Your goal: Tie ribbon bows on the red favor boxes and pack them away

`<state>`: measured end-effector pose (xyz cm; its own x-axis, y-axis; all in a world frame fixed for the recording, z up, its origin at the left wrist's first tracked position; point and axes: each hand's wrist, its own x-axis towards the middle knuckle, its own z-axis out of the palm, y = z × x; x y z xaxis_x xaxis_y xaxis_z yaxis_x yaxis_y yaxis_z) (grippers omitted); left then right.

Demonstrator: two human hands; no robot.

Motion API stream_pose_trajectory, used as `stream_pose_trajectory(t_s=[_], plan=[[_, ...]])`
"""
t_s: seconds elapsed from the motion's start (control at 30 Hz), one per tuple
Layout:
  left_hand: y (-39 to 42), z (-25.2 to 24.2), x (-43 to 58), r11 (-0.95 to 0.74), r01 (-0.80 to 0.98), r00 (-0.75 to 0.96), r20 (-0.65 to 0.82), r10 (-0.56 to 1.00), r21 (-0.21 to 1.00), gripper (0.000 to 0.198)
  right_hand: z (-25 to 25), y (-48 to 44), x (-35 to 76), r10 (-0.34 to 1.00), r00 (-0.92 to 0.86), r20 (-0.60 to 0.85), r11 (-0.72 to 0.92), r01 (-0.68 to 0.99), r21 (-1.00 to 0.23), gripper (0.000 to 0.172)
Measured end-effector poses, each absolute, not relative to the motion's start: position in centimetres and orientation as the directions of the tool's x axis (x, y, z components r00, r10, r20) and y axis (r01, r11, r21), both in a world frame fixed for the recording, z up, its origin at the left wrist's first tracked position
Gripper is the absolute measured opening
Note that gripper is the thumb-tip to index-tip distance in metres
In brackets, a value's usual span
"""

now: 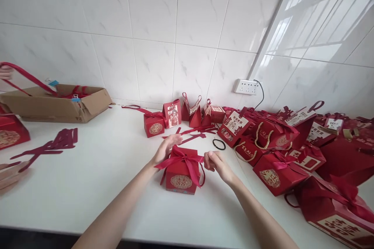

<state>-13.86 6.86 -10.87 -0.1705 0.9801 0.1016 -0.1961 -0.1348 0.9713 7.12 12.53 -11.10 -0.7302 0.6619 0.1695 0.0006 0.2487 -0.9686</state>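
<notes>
A small red gift box (pixel 181 177) with a gold round emblem stands on the white counter (pixel 102 186) in front of me, a red ribbon bow (pixel 182 156) tied on its top. My left hand (pixel 166 148) rests against the box's upper left, fingers stretched out past the bow. My right hand (pixel 216 163) is just right of the box, fingers curled together near the ribbon's loose end; whether it pinches the ribbon I cannot tell.
Several red gift boxes and bags (pixel 277 155) crowd the right side. A second tied box (pixel 154 123) stands behind. A black hair tie (pixel 219 144) lies nearby. Left: an open cardboard box (pixel 55 104), loose ribbon strips (pixel 49 146), another person's hand (pixel 10 175). A wall socket (pixel 246 86) is behind.
</notes>
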Motion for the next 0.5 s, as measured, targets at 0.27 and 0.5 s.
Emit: stream_pose_trajectory(t_s=[0.27,0.5], plan=[[4.9,-10.5,-13.2,-0.074,0.043,-0.090,0.077,0.993,0.996,0.073,-10.9,12.2,7.4,0.678,-0.733,0.060,0.153,0.061,-0.986,0.054],[4.7,-11.1,-11.8,-0.079,-0.010,-0.019,0.079,0.997,0.997,0.056,-11.0,12.0,7.3,0.724,-0.689,0.031,0.019,-0.025,-1.000,0.048]])
